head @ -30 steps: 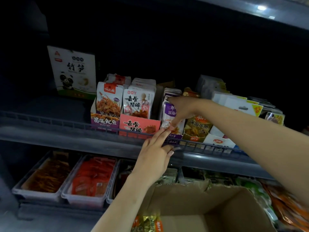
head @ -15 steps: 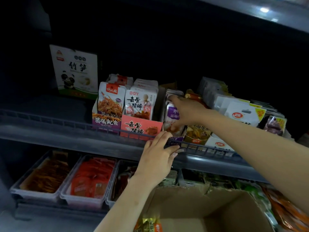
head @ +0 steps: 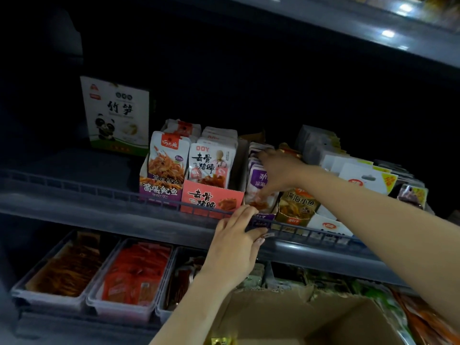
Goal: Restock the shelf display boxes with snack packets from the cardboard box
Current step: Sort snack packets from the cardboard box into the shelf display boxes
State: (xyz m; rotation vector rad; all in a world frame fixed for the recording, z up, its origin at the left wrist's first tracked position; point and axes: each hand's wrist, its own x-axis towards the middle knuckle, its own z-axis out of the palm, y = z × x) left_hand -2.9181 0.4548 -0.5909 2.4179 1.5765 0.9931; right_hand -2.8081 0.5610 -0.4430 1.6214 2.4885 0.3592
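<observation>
Nearest the camera, an open brown cardboard box [head: 293, 317] is seen at the bottom edge, with a small gold-coloured packet [head: 220, 341] showing at its near left corner. Behind it, on the lower shelf, three clear plastic trays are set side by side: one filled with brownish strips [head: 57, 272], one with red sachets [head: 134, 277], and a third [head: 174, 290] partly hidden by the left forearm. The left hand [head: 235, 247] is laid over the dark wire rail [head: 74, 189] at the front of the grey metal upper shelf [head: 99, 217], its fingers straight and resting against the rail, nothing being held. Just beyond the rail, a row of purple-and-white snack packets [head: 258, 179] stands upright in a display box, between a pink display box of white pork-trotter packets [head: 211, 197] on the left and a gold-and-brown fish packet [head: 297, 205] on the right. The right hand [head: 278, 170] is reached over the purple-and-white row, its fingers curled down around the tops of the packets and its thumb pressed on the front one. Further left, a purple display box of squid packets [head: 161, 188] is seen. White hang-tab packets [head: 363, 178] are stacked at the right. At the back left, a white panda-printed carton [head: 117, 115] stands upright.
</observation>
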